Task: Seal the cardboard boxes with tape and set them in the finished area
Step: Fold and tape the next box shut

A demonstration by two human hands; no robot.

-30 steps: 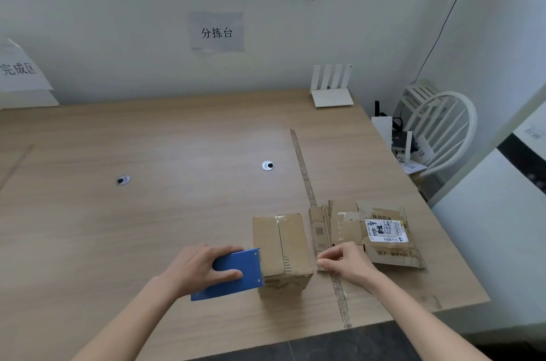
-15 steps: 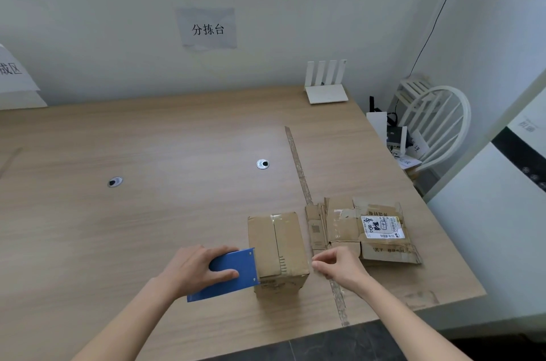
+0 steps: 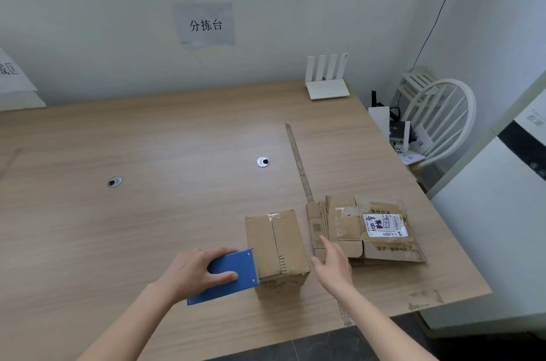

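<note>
The left hand (image 3: 197, 271) is gripping a flat blue plastic tape dispenser (image 3: 229, 275), fingers wrapping over its top, thumb lying along its near face, bare forearm reaching in from below. The right hand (image 3: 333, 267) is hovering open, fingers extended forward, holding nothing.

Browns, one blue, some white

Brown box (image 3: 276, 245); blue dispenser (image 3: 227, 275); wood-grain table (image 3: 147, 154); white label (image 3: 385, 224) with black print, right; white router (image 3: 326, 80), far.
</note>
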